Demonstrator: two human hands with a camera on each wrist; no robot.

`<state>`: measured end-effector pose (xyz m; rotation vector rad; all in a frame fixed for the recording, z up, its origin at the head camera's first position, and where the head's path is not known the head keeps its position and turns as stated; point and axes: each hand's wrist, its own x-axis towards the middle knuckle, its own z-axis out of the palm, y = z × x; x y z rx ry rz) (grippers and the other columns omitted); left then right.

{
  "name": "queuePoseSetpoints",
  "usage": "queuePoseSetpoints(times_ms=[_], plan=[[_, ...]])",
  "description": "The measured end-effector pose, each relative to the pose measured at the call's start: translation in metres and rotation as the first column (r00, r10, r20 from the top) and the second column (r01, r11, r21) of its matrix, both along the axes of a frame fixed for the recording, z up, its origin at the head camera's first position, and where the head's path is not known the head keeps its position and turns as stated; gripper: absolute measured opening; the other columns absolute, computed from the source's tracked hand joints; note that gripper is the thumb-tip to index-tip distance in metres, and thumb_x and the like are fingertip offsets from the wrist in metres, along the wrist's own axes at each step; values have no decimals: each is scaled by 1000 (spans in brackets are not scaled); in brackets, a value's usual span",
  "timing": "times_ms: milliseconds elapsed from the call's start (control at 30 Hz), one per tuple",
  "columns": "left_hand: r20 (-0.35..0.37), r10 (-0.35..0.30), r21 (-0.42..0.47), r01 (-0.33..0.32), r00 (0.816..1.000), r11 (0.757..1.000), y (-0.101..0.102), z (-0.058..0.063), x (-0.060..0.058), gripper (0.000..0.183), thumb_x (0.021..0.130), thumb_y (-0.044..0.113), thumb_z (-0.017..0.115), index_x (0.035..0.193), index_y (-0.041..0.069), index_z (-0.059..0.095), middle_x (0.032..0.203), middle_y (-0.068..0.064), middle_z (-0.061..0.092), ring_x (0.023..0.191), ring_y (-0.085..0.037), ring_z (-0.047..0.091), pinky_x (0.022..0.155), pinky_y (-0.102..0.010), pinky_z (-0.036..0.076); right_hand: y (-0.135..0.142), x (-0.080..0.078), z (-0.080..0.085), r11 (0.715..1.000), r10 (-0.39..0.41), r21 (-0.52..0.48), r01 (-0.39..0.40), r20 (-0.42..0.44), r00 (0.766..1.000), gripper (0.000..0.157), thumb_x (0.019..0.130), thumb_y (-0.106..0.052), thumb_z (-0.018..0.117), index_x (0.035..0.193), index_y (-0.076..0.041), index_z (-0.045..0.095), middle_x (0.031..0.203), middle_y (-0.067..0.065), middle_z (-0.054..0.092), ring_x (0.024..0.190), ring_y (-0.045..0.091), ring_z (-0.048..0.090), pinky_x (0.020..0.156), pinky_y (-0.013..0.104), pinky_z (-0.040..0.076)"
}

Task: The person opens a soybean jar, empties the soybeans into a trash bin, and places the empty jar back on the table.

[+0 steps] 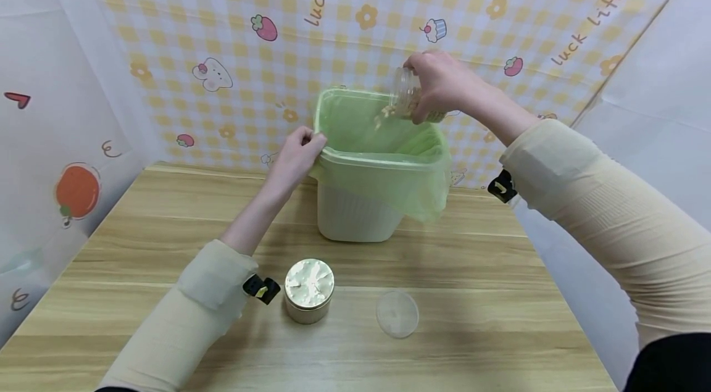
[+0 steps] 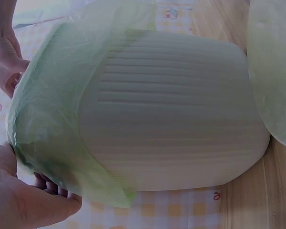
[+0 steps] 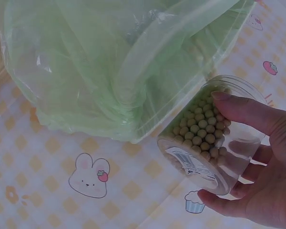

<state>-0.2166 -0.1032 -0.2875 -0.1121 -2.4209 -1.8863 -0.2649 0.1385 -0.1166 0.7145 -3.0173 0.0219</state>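
Note:
My right hand [image 1: 444,84] holds a clear plastic jar [image 3: 232,164], tipped on its side over a bin. Small round beige balls [image 3: 202,125] fill part of the jar, and some tumble from its mouth. Below stands the white ribbed bin [image 1: 355,210], upright, lined with a thin green bag [image 1: 419,185] folded over the rim. At the bin's left rim, my left hand [image 1: 297,154] grips the bag and edge, thumb outside in the left wrist view. The bottom of the bin's inside is hidden.
On the wooden table [image 1: 472,256] a shiny metallic-topped can [image 1: 308,290] stands in front of the bin. To its right lies a clear round lid [image 1: 397,315]. A checked cloth wall [image 1: 233,108] rises close behind the bin.

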Motion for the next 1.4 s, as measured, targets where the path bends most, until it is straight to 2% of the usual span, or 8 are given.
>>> queuePoseSetpoints(times_ms=[700,967,1400], plan=[[4,0,0,0,1000,1000,0,1,0,19,99,32,49,100,13,51,93,-1,44,87,-17,43,76,-29,37,0,-1,0,1000,21,19,-21,-21,1000,89,62,-13,86,143,2,51,135,25,59,118,38,55,101,54,48],[4,0,-3,0,1000,1000,1,3,2,18,98,31,49,98,13,51,93,-1,45,86,-17,43,75,-29,37,0,0,0,999,26,29,-25,-31,999,83,61,-10,86,137,2,56,128,23,61,115,37,55,100,54,48],[17,5,-12,-4,1000,1000,1,2,2,20,98,32,49,101,12,52,93,-1,45,86,-18,44,75,-29,38,0,1,0,998,25,59,-23,-26,999,84,61,-9,86,138,2,54,128,25,60,116,40,55,102,55,48]])
